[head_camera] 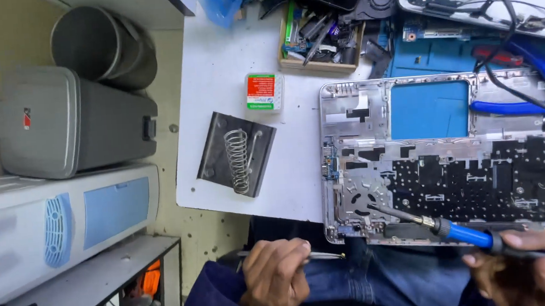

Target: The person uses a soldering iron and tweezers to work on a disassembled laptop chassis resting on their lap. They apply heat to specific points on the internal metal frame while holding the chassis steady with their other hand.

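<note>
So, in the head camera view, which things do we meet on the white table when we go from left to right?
Soldering iron stand with coil → small white box with green and red label → wooden tray of small parts → opened laptop case → blue-handled pliers.

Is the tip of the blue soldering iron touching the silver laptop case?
Touching, as far as the head view shows: the right hand holds the soldering iron, and its metal tip rests on the inner surface of the laptop case, with no gap visible.
</note>
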